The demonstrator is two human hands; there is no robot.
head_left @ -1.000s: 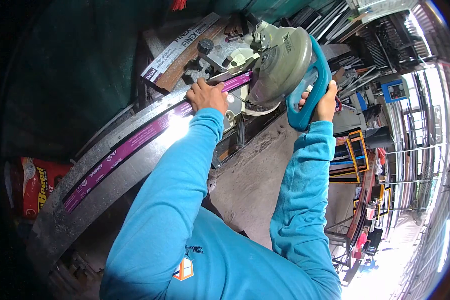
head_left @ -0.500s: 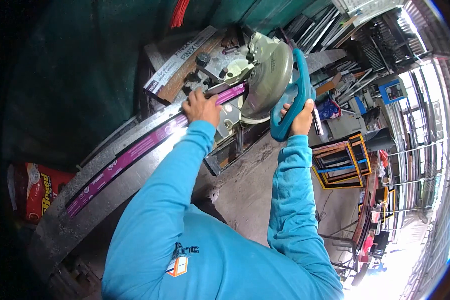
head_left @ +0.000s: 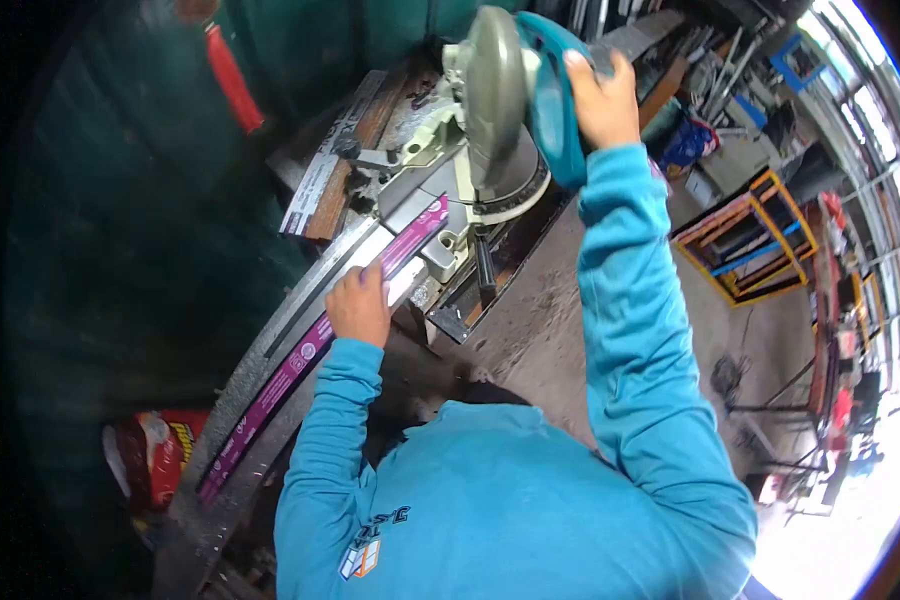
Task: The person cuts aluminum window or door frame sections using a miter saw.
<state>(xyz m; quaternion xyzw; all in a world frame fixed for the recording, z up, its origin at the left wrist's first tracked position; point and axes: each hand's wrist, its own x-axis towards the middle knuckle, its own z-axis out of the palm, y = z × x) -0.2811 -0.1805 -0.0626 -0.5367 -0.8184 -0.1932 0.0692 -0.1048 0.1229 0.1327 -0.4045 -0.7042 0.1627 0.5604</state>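
Raised now: saw (head_left: pixel 500 110) swung up off the strip (head_left: pixel 315 345), where half a second ago the blade sat low against it. Right hand (head_left: pixel 602 100) wrapped tight round the teal handle (head_left: pixel 550 95), lifting it high. Left hand (head_left: pixel 360 305) slid back along the purple-wrapped strip, lying flat on it with fingers spread, pressing it to the counter (head_left: pixel 540 330). Strip running from the saw base down the long metal rail (head_left: pixel 270 370) toward the lower left. Likely cut finished, blade clear of the work, though the cut end sits too blurred to confirm. Around: red bag (head_left: pixel 150 455) low at the left, a printed board (head_left: pixel 315 185) behind the saw, yellow frames (head_left: pixel 745 240) on the floor to the right. Nothing across the strip but the pressing hand.
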